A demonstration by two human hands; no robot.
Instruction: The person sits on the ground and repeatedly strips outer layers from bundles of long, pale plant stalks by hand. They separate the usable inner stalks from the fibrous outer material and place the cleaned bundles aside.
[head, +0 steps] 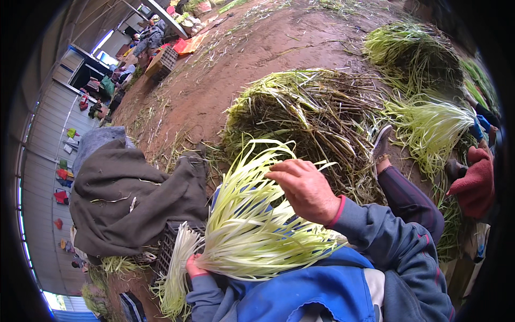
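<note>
A large bunch of pale yellow-green leafy stalks (pixel 257 237) fans out across my lap. At its gathered white end, my left hand (pixel 195 265) grips it. My right hand (pixel 307 189) is raised over the leaf tips, fingers bent and a little apart; a few blades pass close behind it. Beside my left hand, a smaller bundle of whitish stalks (pixel 181 265) lies over the edge of a black plastic crate (pixel 164 251). Just beyond my lap stands a big heap of brown and green leaf waste (pixel 310 116).
A dark cloth (pixel 132 201) covers a mound at the left. At the right, a co-worker in a red fleece (pixel 478 181) sits by another pale bunch (pixel 434 124). A second green heap (pixel 414 56) stands at the upper right. Scraps litter the earth floor (pixel 217 80).
</note>
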